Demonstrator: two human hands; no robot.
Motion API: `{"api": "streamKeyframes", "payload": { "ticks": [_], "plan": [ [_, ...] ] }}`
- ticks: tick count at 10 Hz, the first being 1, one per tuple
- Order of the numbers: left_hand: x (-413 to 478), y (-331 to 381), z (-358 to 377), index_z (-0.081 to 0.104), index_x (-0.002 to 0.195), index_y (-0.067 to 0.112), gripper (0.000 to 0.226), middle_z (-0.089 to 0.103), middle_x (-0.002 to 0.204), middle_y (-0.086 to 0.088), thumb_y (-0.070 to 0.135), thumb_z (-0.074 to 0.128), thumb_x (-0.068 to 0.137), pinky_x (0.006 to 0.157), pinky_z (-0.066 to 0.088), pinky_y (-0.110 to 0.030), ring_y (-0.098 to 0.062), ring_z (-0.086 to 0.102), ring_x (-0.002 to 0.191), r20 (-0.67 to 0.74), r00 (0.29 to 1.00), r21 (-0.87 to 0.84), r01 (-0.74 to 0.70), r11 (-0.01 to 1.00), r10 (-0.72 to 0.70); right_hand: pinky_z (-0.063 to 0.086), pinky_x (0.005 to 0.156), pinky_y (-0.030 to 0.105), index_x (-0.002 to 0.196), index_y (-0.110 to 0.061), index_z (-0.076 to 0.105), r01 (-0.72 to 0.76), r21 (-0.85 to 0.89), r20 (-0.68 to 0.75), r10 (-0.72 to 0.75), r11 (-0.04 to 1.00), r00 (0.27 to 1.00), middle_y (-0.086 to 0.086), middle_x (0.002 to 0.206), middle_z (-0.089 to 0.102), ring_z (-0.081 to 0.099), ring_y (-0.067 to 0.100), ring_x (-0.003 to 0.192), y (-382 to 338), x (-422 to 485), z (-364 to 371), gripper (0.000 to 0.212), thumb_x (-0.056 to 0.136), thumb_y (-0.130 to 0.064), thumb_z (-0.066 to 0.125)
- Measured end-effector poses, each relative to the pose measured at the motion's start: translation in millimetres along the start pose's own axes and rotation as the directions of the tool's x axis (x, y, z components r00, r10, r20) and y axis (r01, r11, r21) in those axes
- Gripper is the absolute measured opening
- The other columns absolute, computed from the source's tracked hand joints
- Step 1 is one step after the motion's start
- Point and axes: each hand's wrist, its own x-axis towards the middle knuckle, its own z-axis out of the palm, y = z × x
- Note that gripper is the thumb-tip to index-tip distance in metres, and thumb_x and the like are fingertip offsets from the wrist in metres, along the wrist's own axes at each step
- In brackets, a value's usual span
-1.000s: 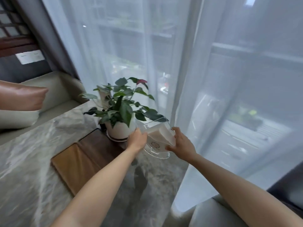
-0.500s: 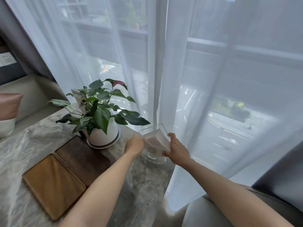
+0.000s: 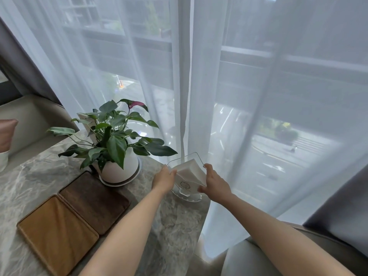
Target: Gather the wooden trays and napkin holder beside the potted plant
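At the far right corner of the grey marble table (image 3: 35, 176) we have both hands on the clear napkin holder (image 3: 186, 193), which stands with its base on the stone right by the table's edge. The left hand (image 3: 163, 180) presses against the holder's left side, the right hand (image 3: 216, 185) wraps its right side, fingers curled onto the white napkins (image 3: 189, 174) inside, so each grip is closed on the holder. Just to its left sits the potted plant (image 3: 117, 140), green leaves and one reddish bloom, in a white round pot on a saucer. Nearer us, on the left of the table, the two wooden trays lie flat side by side, long edges touching: the dark brown tray (image 3: 93, 200) with a corner up against the plant's saucer, the lighter tan tray (image 3: 57, 234) beside it, closer to us. The marble is veined in white and pale grey, with a soft sheen. Behind it all hang sheer white curtains (image 3: 199, 86), a street blurred through them, and a heavier grey drape (image 3: 23, 62) falls at the left. A beige sofa (image 3: 29, 120) runs along the table's far left side with a pinkish cushion (image 3: 6, 134) at the frame's edge, and another pale seat (image 3: 258, 257) shows under our right forearm.
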Motion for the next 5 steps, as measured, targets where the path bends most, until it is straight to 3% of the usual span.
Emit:
{"api": "streamKeyframes", "payload": {
  "ticks": [2, 3, 4, 5],
  "plan": [
    [1, 0, -1, 0.034, 0.137, 0.003, 0.046, 0.048, 0.136, -0.022, 0.032, 0.032, 0.101, 0.100, 0.041, -0.046, -0.039, 0.046, 0.125, 0.010, 1.000, 0.089, 0.009, 0.996, -0.010, 0.048, 0.082, 0.040, 0.142, -0.014, 0.017, -0.003, -0.031, 0.001, 0.003, 1.000, 1.000, 0.016, 0.129, 0.050, 0.057, 0.035, 0.108, -1, 1, 1, 0.076, 0.084, -0.024, 0.065],
    [-3, 1, -3, 0.026, 0.144, 0.006, 0.051, 0.034, 0.144, -0.021, 0.033, 0.033, 0.101, 0.104, 0.039, -0.046, -0.038, 0.040, 0.128, -0.035, 0.999, 0.127, -0.007, 0.992, 0.011, 0.046, 0.088, 0.043, 0.144, -0.014, 0.014, -0.011, -0.088, 0.015, 0.012, 0.996, 1.000, 0.016, 0.130, 0.048, 0.052, 0.035, 0.113, -5, -2, -3, 0.082, 0.083, -0.027, 0.066],
    [-10, 7, -10, 0.030, 0.142, 0.008, 0.047, 0.034, 0.144, -0.017, 0.031, 0.032, 0.101, 0.103, 0.039, -0.043, -0.031, 0.039, 0.129, -0.141, 0.982, 0.169, -0.100, 0.981, 0.124, 0.045, 0.092, 0.041, 0.148, -0.013, 0.007, 0.025, -0.147, -0.005, -0.026, 0.989, 1.000, 0.014, 0.136, 0.042, 0.047, 0.033, 0.119, -10, -4, -11, 0.087, 0.084, -0.031, 0.065],
    [-18, 16, -29, 0.039, 0.138, 0.007, 0.042, 0.040, 0.140, -0.013, 0.027, 0.033, 0.101, 0.101, 0.040, -0.037, -0.026, 0.042, 0.126, -0.246, 0.910, 0.276, -0.265, 0.924, 0.334, 0.044, 0.096, 0.038, 0.149, -0.013, 0.004, 0.110, -0.171, -0.115, -0.131, 0.979, 0.985, 0.011, 0.145, 0.032, 0.040, 0.030, 0.127, -27, -8, -31, 0.085, 0.088, -0.034, 0.059]
  ]
}}
